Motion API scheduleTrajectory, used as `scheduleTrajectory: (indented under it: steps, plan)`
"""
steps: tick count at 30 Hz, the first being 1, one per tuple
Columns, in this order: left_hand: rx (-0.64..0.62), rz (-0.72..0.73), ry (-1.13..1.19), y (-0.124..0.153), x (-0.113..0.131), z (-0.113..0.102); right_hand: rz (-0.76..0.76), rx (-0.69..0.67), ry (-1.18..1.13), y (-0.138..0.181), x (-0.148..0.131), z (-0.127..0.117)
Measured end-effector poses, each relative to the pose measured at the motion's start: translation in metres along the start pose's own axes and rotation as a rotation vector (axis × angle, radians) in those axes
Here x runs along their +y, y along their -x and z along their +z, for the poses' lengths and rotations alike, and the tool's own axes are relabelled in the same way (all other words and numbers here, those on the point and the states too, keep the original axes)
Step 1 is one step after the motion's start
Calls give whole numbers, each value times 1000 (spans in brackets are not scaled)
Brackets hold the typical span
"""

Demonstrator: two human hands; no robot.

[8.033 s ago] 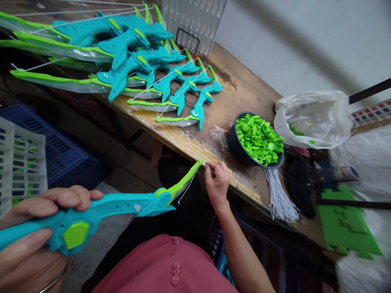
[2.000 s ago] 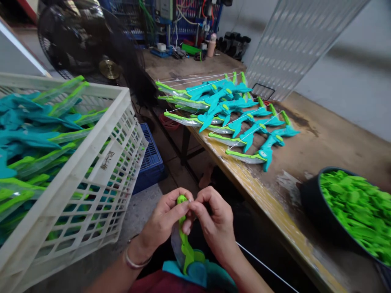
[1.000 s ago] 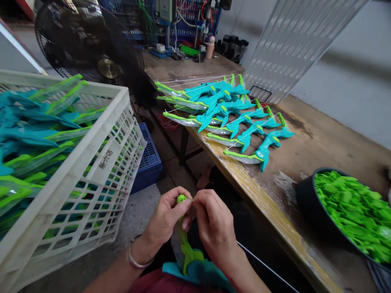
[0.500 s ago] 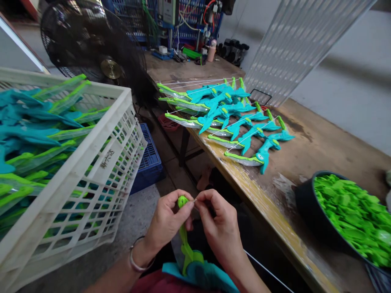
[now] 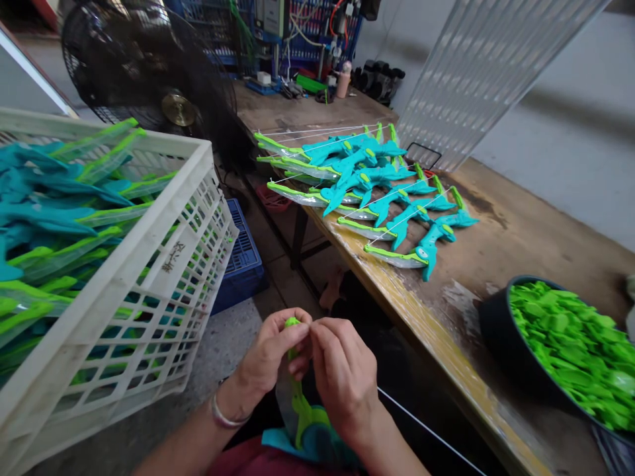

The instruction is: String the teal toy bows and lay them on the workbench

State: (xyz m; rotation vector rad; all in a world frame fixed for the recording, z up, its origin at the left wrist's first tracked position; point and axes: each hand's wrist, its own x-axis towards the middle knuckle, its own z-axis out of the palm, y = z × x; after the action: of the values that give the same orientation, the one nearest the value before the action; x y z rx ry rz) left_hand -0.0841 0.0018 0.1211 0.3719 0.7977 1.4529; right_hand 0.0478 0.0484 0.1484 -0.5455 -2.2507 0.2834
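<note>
A teal and green toy bow (image 5: pixel 300 415) stands upright in my lap, its green limb tip rising between my hands. My left hand (image 5: pixel 270 354) is closed around that tip. My right hand (image 5: pixel 342 377) pinches a thin white string (image 5: pixel 427 431) against the tip; the string runs down to the right. Both hands touch each other just in front of the wooden table (image 5: pixel 501 251). A row of several finished strung bows (image 5: pixel 377 192) lies on the table further away.
A white slatted crate (image 5: pixel 149 277) full of bow parts stands at my left. A dark bowl (image 5: pixel 501 337) of green plastic pieces sits on the table at right. A black fan (image 5: pixel 143 73), a blue crate (image 5: pixel 243 258) and a corrugated sheet (image 5: pixel 476 66) lie beyond.
Eight seconds ago my left hand held the bow level while the right worked its far tip. The bow has since been turned upright, and in the last second both hands sank slightly, closing tighter.
</note>
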Motion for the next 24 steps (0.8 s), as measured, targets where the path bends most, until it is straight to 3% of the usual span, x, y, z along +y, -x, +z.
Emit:
scheduleTrajectory:
  steps: [6,15,24]
  plan:
    - [-2,-13,-11,-1,-3,-2,14,22,75,-3,6,2]
    - [-86,40,-15,-1,-4,-5,181,32,-105,-6,3,-10]
    - [-75,32,-36,3,-2,-6,290,-136,-340,-12,3,-18]
